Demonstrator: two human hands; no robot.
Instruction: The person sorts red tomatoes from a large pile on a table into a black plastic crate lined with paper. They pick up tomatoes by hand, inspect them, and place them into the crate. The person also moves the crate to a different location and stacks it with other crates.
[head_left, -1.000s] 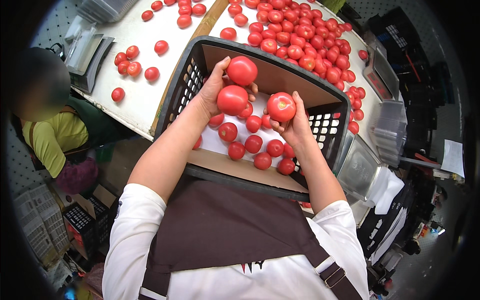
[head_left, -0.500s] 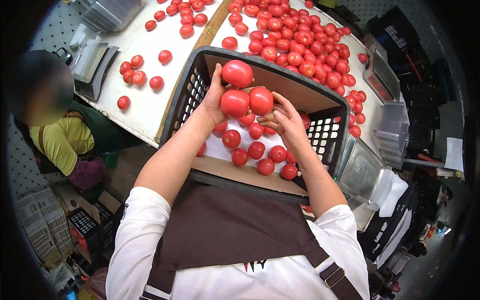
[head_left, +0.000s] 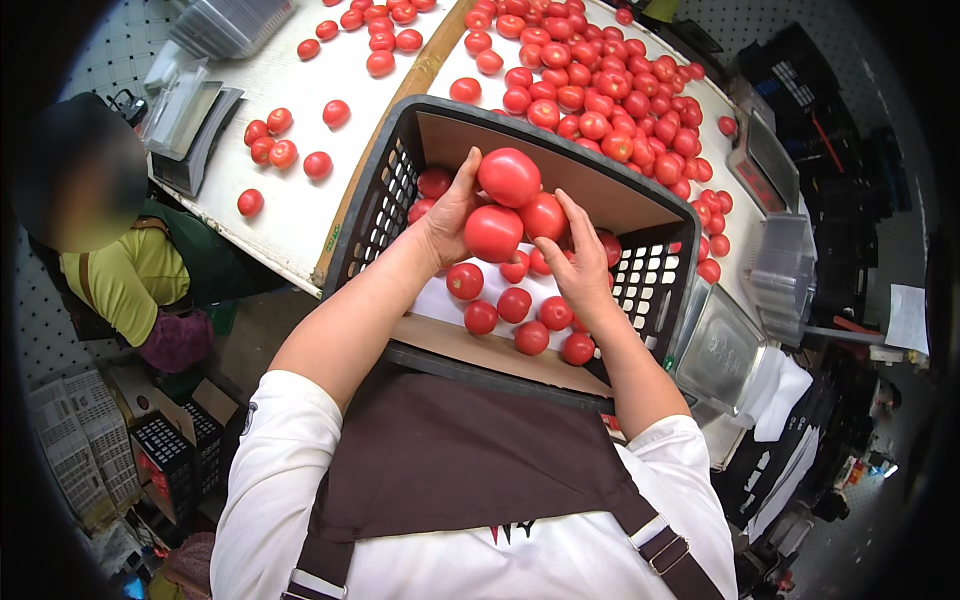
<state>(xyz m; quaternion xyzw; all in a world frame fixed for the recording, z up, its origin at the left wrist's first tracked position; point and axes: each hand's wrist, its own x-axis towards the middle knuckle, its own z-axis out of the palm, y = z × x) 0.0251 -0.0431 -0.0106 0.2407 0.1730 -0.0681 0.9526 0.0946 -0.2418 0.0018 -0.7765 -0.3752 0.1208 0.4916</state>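
Note:
Over a black plastic crate (head_left: 655,280), my left hand (head_left: 450,218) is closed round two large red tomatoes, an upper tomato (head_left: 509,177) and a lower tomato (head_left: 493,233). A third tomato (head_left: 543,217) sits against both of them. My right hand (head_left: 585,265) has its fingers and thumb curled round that third one from the right. Below my hands, several loose tomatoes (head_left: 514,305) lie on white paper inside the crate. Brown cardboard (head_left: 470,342) lines the crate's walls. My hands hide part of the crate's contents.
A big pile of tomatoes (head_left: 620,95) covers the white table beyond the crate. A wooden strip (head_left: 400,100) divides the tabletop, with scattered tomatoes (head_left: 283,153) on its left part. Scales and clear plastic boxes (head_left: 722,345) stand around. At the left is another person (head_left: 130,270).
Both hands have shifted, my left carrying the tomatoes to the right. My right fingers, looser before, now wrap the third tomato. More tomatoes show at the crate's left end.

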